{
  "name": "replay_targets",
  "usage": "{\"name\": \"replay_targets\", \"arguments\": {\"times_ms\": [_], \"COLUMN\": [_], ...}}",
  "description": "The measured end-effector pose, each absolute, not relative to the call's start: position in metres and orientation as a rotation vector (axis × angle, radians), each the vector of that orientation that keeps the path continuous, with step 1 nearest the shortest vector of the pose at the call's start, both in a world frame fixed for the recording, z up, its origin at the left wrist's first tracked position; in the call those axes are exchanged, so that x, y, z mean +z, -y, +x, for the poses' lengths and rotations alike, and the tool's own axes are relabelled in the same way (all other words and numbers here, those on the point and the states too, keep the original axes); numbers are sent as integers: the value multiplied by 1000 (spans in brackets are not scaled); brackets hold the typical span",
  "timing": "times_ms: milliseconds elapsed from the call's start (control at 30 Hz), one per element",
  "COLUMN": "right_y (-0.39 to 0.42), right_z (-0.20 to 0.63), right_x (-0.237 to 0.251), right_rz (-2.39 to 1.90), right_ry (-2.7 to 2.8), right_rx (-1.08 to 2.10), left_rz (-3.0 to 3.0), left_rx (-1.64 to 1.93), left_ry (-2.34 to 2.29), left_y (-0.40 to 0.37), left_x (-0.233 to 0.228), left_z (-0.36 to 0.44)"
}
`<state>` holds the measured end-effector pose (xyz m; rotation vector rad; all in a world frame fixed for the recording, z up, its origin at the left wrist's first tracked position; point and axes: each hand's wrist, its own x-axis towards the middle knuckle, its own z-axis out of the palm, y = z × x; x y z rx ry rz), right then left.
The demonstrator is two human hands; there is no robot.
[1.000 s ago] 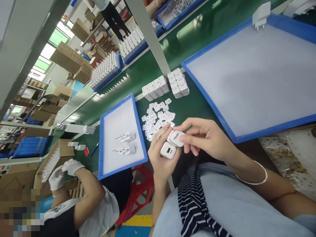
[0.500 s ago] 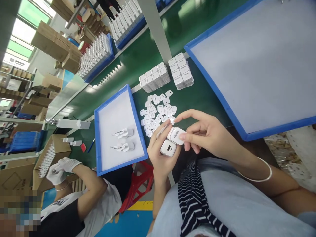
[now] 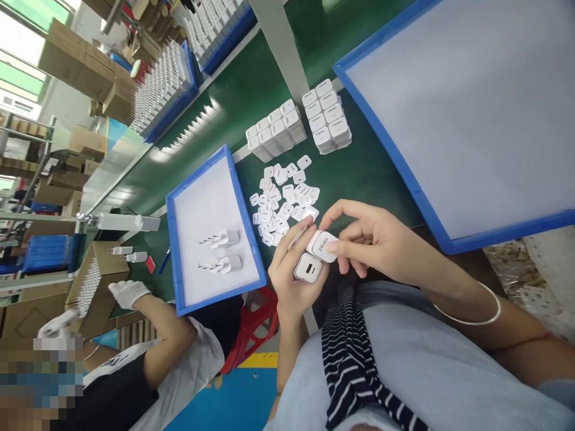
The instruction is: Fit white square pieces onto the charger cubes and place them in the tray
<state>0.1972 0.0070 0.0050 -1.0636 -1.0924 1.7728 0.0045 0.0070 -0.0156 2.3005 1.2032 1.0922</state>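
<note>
In my left hand (image 3: 287,287) lie two white USB charger blocks, side by side. The lower charger (image 3: 308,268) faces me with its dark port. On the upper one, a printed cap (image 3: 323,244) shows grey lettering. A thin white piece (image 3: 297,237) sticks up between my left fingers. My right hand (image 3: 371,239) has its thumb on the printed cap and its index fingertip at the cap's far edge; the other fingers curl below. Just beyond my hands, loose white caps (image 3: 287,193) lie heaped on the green table.
Stacked printed caps stand in two blocks, a left stack (image 3: 276,131) and a right stack (image 3: 327,117). A blue-rimmed tray (image 3: 227,158) at left holds two white chargers (image 3: 221,263). Another tray (image 3: 381,131) lies at right. A co-worker's gloved hand (image 3: 129,294) is at far left.
My right index fingertip has come down from near the loose caps onto the printed cap's edge. The co-worker's gloved hands have moved apart. The whole view has shifted slightly.
</note>
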Motion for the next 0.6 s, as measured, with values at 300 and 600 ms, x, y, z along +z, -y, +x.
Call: {"name": "replay_targets", "arguments": {"times_ms": [300, 600], "right_y": [-7, 2], "right_z": [199, 184], "right_x": [-5, -17], "right_rz": [-1113, -900], "right_ry": [1129, 1036], "right_rx": [1784, 1695], "left_rz": [2180, 1947], "left_rx": [1132, 1199], "left_ry": [-1153, -1194], "left_y": [-7, -6], "left_x": [-25, -29], "left_z": [8, 8]}}
